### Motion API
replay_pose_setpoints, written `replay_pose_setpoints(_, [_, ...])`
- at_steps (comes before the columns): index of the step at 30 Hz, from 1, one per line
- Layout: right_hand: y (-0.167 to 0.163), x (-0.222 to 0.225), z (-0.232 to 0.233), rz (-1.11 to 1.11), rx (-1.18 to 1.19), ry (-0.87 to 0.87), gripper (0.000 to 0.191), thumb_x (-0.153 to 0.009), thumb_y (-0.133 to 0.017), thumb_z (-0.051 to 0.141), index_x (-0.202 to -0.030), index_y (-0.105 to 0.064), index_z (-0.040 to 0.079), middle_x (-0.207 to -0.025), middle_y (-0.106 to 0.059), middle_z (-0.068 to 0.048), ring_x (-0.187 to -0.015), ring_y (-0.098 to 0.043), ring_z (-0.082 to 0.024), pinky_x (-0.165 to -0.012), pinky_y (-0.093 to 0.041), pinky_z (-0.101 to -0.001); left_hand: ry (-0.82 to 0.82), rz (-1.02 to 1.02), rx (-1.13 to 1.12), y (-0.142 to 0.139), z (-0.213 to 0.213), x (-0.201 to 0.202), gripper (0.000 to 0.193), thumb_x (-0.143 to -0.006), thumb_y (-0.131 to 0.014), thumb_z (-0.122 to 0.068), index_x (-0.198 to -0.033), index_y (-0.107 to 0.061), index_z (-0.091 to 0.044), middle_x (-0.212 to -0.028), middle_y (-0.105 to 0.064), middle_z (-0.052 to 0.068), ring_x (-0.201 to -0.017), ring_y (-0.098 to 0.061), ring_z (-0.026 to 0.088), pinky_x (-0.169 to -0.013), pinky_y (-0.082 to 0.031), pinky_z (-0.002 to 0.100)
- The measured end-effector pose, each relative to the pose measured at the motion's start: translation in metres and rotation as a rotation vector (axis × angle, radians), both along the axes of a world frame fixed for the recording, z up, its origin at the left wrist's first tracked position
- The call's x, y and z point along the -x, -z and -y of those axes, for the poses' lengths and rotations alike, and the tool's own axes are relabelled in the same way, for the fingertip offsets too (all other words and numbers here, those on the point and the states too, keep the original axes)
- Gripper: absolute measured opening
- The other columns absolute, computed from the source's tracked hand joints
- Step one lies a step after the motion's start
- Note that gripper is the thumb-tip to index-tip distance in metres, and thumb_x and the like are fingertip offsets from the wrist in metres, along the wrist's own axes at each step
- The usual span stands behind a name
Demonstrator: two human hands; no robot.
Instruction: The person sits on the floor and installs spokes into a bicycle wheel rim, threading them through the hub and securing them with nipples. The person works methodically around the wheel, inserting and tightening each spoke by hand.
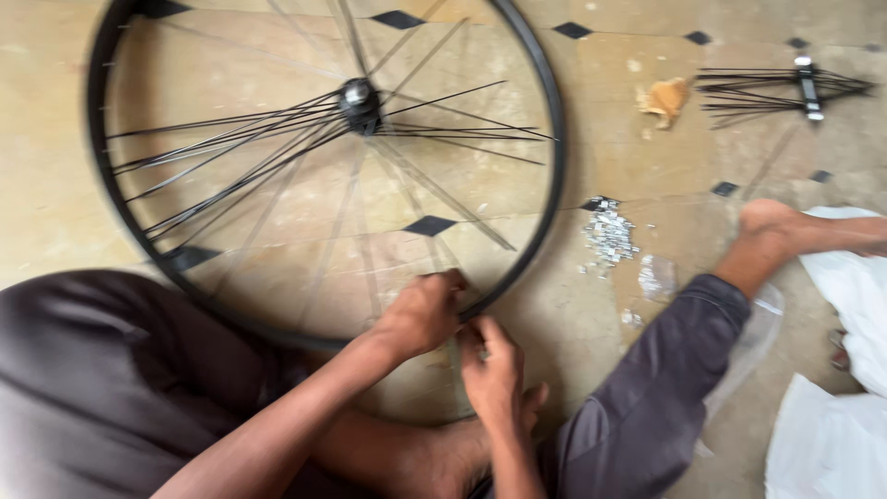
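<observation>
Seemingly pinching one spoke at one wheel rim with left hand; right hand curled just below, grip unclear.

— What is the floor like?
— Beige stone tiles, worn and mottled; small black diamond insets sit where the corners meet.
— And the light?
— Soft and even, no hard shadows; white cloth lies at the right edge.
</observation>
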State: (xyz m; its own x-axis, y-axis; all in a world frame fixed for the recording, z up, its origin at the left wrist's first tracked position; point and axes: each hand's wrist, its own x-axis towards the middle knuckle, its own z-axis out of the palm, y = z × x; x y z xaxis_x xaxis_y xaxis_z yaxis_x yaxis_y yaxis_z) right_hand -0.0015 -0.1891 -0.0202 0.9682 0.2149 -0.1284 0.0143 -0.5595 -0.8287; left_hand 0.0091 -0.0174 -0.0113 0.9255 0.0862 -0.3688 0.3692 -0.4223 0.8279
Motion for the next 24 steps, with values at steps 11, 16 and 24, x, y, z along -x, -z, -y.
replay_pose_setpoints(11, [-0.015,-0.181,0.118,0.278,0.478,0.174,0.026,-0.081,-0.085,0.005,-0.105,-0.075,0.003,-0.091,-0.076,-0.013,-0.077,-0.071,-0.022,-0.074,-0.054,-0.034,0.087,-0.023,-0.461,-0.035,-0.008,0.003,0.026,-0.094,-0.063,-0.029,-0.109,-0.065,-0.008,-0.092,-0.071,0.019,-0.087,-0.071,0.039,-0.075,-0.057,0.052])
replay_pose_setpoints(16, [-0.001,-0.181,0.122,0.13,0.332,0.272,0.015,-0.09,-0.071,-0.001,-0.104,-0.074,0.0,-0.091,-0.077,-0.01,-0.073,-0.072,-0.017,-0.07,-0.056,-0.0292,-0.149,-0.481,0.498,-0.044,-0.003,-0.018,0.031,-0.098,-0.06,-0.036,-0.117,-0.063,-0.012,-0.073,-0.07,0.008,-0.063,-0.065,0.025,-0.066,-0.058,0.043])
replay_pose_setpoints(24, [0.012,-0.141,0.085,-0.087,-0.055,0.026,0.017,-0.089,-0.066,-0.005,-0.105,-0.069,-0.001,-0.084,-0.069,-0.009,-0.07,-0.067,-0.014,-0.062,-0.055,-0.0277,-0.273,-0.042,0.371,0.0,0.028,-0.032,0.039,-0.103,-0.056,-0.036,-0.104,-0.07,0.0,-0.082,-0.073,0.015,-0.075,-0.068,0.025,-0.075,-0.053,0.039])
